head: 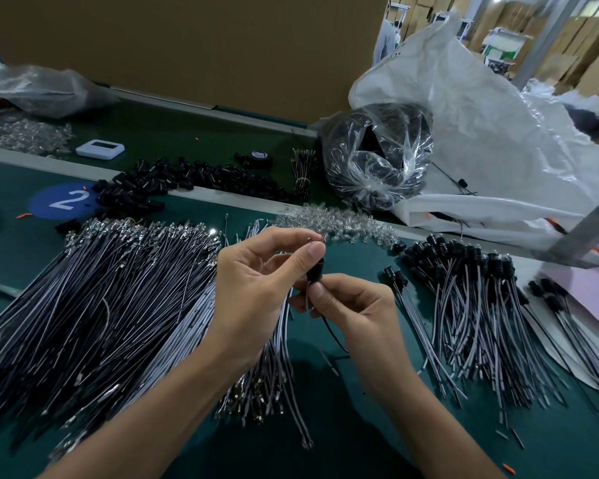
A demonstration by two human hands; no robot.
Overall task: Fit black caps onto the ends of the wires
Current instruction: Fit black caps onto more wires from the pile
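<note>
Between the two hands, raised a little over the green surface [343,444], there is one black cap [314,273], sitting on the end of a thin wire [329,323]. The left hand [253,288] pinches the upper end of the cap with thumb and forefinger, where a small metal tip shows. The right hand [353,309] is just below it and pinches the wire right under the cap, so both hands are close together and nearly touching. The wire hangs down from the right hand and curves toward the surface. To the left of the left hand, and partly under its forearm, lies a big heap of uncapped wires [101,305] with bare metal ends. To the right of the right hand lies a smaller heap of capped wires [481,305], their black ends pointing away from the person. Beyond the hands a small pile of clear pieces [332,223] lies near the fingers. Farther off and to the left are loose black caps [173,184] beside a blue disc [61,200] with the number 2. Farther off to the right stands a clear bag [377,157] full of dark parts, leaning on a white sack [481,133]. A cardboard wall [187,46] closes the far side.
</note>
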